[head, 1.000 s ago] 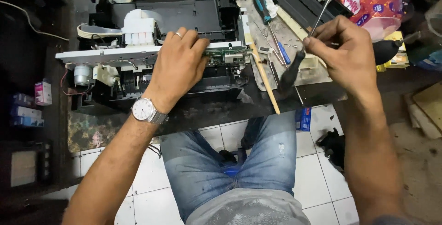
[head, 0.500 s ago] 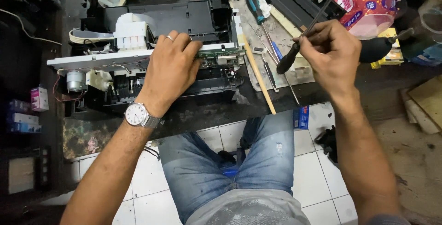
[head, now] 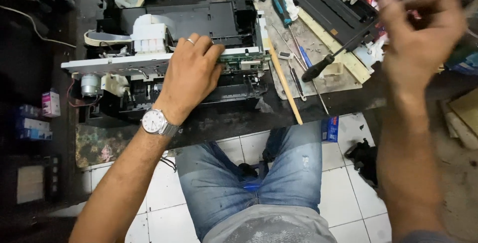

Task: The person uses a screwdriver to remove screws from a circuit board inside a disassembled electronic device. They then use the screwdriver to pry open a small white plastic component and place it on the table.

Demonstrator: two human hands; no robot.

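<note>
Dark, cluttered workbench [head: 229, 121] over a white-tiled floor; the person sits at its front edge, knees beneath it. At the left end sits a printer [head: 164, 59] with its cover off: white rail, ink unit with tubes, motor and a green circuit board [head: 244, 60] all exposed, so disassembly appears well advanced, though the chassis and board are not yet out. The left hand [head: 191, 76] lies flat on the rail and board, fingers spread, pressing rather than gripping. Toward the middle, a wooden stick [head: 285, 81], loose metal rods and a green-handled screwdriver [head: 280, 8] lie on a grey mat, crowding the space beside the printer. At the right end, the right hand [head: 420, 36], blurred, is closed around a black-handled screwdriver [head: 343, 49], raised above the bench, handle pointing down toward the mat. Removed black panels lie along the back edge.
</note>
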